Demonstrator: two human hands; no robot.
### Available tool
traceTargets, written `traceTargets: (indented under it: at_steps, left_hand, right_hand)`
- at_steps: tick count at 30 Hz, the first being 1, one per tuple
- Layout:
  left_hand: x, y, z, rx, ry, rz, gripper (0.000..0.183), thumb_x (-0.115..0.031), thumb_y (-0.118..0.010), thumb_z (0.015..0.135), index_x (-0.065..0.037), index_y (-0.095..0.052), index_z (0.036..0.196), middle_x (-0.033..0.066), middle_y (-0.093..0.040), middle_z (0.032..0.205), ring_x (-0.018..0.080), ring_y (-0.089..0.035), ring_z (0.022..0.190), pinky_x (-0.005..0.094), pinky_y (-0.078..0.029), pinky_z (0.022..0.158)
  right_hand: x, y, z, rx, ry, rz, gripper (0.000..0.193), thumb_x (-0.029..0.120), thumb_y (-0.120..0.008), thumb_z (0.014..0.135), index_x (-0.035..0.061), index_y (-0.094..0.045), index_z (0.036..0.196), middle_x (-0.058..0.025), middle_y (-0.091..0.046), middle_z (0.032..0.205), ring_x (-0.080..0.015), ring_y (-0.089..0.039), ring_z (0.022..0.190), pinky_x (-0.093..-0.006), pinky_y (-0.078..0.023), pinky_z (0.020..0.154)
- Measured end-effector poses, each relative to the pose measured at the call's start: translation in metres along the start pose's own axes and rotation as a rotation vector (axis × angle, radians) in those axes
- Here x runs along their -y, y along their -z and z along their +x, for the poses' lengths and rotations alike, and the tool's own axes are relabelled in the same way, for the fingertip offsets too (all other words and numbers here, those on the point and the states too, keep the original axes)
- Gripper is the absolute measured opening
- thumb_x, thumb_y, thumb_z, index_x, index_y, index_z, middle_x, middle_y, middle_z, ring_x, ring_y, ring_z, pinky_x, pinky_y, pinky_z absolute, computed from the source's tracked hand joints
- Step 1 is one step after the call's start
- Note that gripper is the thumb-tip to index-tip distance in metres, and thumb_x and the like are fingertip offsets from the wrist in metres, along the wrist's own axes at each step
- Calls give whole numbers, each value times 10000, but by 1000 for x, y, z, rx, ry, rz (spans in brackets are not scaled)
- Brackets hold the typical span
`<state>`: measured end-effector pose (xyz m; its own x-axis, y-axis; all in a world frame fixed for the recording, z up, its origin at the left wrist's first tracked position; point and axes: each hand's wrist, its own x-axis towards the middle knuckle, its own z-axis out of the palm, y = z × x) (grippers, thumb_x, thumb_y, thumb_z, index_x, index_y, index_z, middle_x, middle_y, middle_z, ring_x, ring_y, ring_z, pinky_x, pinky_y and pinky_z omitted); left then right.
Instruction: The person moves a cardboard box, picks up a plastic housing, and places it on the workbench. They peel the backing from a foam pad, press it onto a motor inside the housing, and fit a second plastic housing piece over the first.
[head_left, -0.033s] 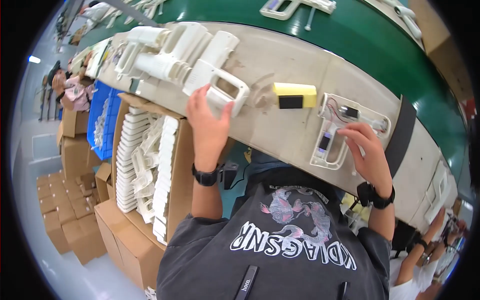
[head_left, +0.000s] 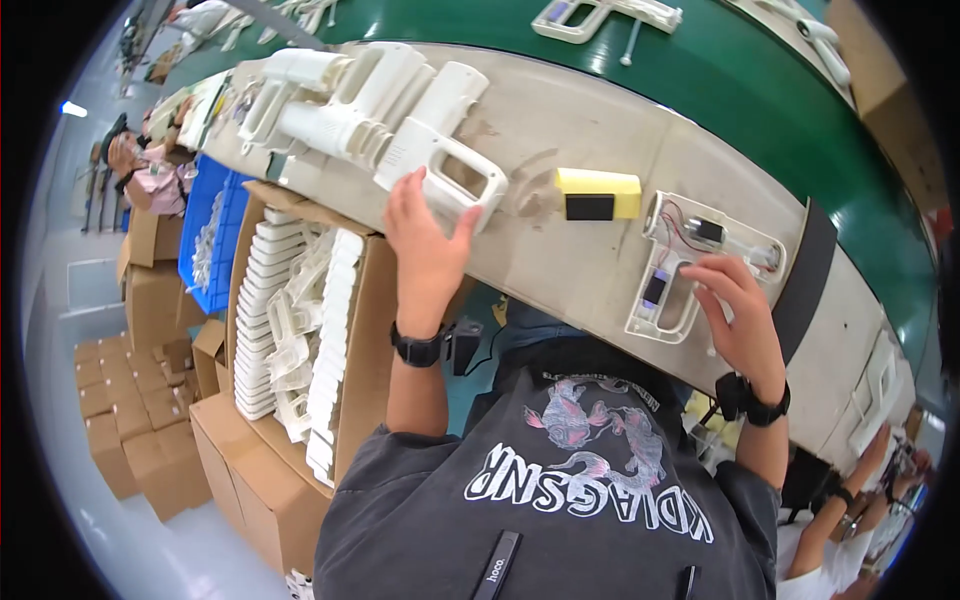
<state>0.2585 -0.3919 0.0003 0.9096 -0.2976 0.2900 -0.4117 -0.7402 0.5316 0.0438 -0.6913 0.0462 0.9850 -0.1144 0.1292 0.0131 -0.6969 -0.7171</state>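
Note:
My left hand [head_left: 428, 255] is open, thumb and fingers spread, at the near edge of a white plastic toy-gun shell [head_left: 432, 140]. Its fingertips overlap the shell's edge; whether they press on it I cannot tell. To the right lies an open half shell [head_left: 652, 318] with red wires, a small black block [head_left: 708, 232] and a purple-and-black part [head_left: 655, 288] inside. Over this half shell's near right side is my right hand [head_left: 745, 325], fingers bent and a gap between thumb and forefinger, nothing visible in it. A yellow piece with a black block [head_left: 590, 207] sits between the hands.
More white shells [head_left: 335, 120] lie at the left. Below stands a cardboard box [head_left: 362, 330] of stacked shells, beside a blue bin [head_left: 215, 240]. A green conveyor [head_left: 700, 80] runs behind the table. A black strip [head_left: 808, 270] lies right of the half shell. Other people work at both sides.
The whole view has shifted slightly, so the table's things appear a little farther right. Both hands keep nearly the same pose beside the same shells.

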Motion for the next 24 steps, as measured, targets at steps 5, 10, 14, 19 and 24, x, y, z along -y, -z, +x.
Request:
traceTargets:
  at_steps: [5, 10, 14, 19, 24]
  left_hand:
    - [-8, -2, 1, 4, 55, 9, 596, -354, -774, 858, -34, -551, 1309, 180, -498, 1350, 386, -432, 1276, 516, -299, 1121]
    - [-9, -28, 9, 138, -145, 237, 345, -328, -746, 864, -54, -673, 1061, 103, -626, 1149, 305, -520, 1183, 535, -272, 1134]
    - [-9, -16, 15, -4, -230, 319, 195, -241, -743, 851, -64, -692, 914, 99, -683, 989, 284, -607, 1046, 541, -263, 1144]
    - [-73, 29, -1, -32, -346, 145, 169, -150, -752, 829, -47, -691, 949, 95, -676, 987, 285, -625, 1035, 500, -330, 1131]
    - [-124, 25, -29, 362, -786, -161, 238, -78, -739, 762, -54, -710, 997, 54, -658, 1027, 240, -622, 1042, 454, -384, 1119]
  right_hand:
    - [4, -5, -11, 59, -18, 32, 309, -75, -654, 851, 32, -683, 1139, -116, -635, 1086, -302, -618, 1019, -363, -506, 880]
    - [4, -3, -12, 5, -26, 64, 303, -74, -665, 845, 34, -691, 1127, -115, -637, 1079, -296, -624, 1000, -352, -507, 865]
    - [3, 10, -13, -93, -12, 67, 295, -82, -663, 848, 37, -701, 1116, -111, -648, 1057, -285, -640, 952, -335, -512, 839]
    - [0, 46, -13, -249, 20, 23, 347, -62, -687, 840, 51, -708, 1168, -138, -668, 1146, -263, -652, 1027, -341, -519, 869]
    - [9, 73, 14, -432, 188, -393, 576, 53, -765, 809, 97, -608, 1362, -133, -585, 1368, -314, -558, 1246, -390, -448, 1050]
